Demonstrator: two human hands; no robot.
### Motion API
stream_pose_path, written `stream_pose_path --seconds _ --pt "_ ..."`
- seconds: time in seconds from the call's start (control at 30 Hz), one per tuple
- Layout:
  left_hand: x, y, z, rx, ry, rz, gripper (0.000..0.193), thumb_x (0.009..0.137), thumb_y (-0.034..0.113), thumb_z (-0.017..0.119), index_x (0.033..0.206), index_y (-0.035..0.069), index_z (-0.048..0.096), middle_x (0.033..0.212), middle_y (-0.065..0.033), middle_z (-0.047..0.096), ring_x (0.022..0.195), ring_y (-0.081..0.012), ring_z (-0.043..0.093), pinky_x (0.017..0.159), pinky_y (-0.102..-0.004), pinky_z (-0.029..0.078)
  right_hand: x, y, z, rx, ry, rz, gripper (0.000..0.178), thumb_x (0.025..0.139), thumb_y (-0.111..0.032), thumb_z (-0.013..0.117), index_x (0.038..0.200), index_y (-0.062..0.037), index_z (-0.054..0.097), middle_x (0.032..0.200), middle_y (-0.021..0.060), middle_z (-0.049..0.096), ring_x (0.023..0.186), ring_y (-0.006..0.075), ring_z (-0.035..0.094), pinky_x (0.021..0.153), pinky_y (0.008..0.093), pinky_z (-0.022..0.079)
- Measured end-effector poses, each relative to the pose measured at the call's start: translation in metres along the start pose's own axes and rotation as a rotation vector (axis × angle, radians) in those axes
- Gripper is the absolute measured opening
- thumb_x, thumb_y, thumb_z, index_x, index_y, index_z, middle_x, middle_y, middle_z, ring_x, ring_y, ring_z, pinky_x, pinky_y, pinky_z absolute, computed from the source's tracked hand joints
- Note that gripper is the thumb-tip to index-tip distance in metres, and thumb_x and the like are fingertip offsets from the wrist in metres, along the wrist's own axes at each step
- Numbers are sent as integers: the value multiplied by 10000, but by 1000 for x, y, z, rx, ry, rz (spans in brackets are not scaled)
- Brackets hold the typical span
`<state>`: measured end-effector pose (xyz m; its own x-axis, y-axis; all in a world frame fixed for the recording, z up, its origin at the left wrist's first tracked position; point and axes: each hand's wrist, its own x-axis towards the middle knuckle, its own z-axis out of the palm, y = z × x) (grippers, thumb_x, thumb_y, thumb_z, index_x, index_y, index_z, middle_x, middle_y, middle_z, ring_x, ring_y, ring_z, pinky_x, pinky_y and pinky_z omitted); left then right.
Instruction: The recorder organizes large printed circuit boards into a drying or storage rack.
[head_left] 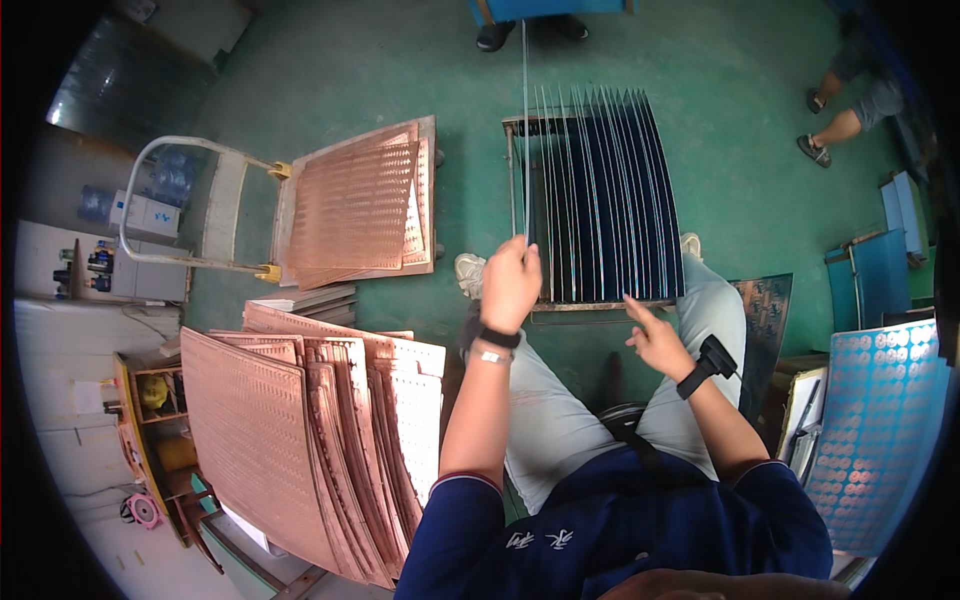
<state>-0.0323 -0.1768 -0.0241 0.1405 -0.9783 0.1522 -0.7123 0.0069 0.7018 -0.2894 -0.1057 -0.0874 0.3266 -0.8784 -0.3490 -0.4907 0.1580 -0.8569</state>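
My left hand (510,285) is closed on the near edge of a thin panel (526,130), seen edge-on as a pale line running away from me. That panel stands at the left side of a rack (600,307), apart from the row of dark blue panels (625,200) that stand upright in it with narrow gaps between them. Just off the near edge of this row is my right hand (660,340). It holds nothing; the index finger is stretched out and the others are partly bent. The rack is between my knees.
At the near left, copper-coloured panels (250,420) lean in a stack. Beyond them, more copper sheets (350,210) lie on a hand cart (225,205). Blue patterned panels (870,440) stand at the right. Another person's shoes (495,38) show at the far side, and someone's legs (840,125) at the far right.
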Motion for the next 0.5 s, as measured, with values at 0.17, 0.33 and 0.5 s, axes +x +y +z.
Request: stream_pose_path --seconds 0.17,0.33,0.5 --pt "-62 84 -139 -457 -77 -94 152 899 113 514 859 -24 566 691 25 463 658 -62 392 593 -210 347 -1 7 -38 197 78 -12 531 882 -28 422 1386 -142 297 1249 218 489 855 177 629 694 271 496" --pt "-117 83 -187 -814 -54 -243 196 873 160 553 969 -7 593 872 -16 592 776 -83 512 713 -221 397 -4 -16 -72 663 130 -123 505 918 -180 485 1376 -66 305 1326 139 427 1146 197 471 925 306 400" --pt "-147 44 -153 -948 -233 -349 265 863 202 568 1039 4 585 922 -7 592 820 -86 521 739 -240 411 -41 -4 -126 1383 156 -161 418 913 -156 487 1304 -49 388 1181 88 540 1064 174 535 894 314 447"
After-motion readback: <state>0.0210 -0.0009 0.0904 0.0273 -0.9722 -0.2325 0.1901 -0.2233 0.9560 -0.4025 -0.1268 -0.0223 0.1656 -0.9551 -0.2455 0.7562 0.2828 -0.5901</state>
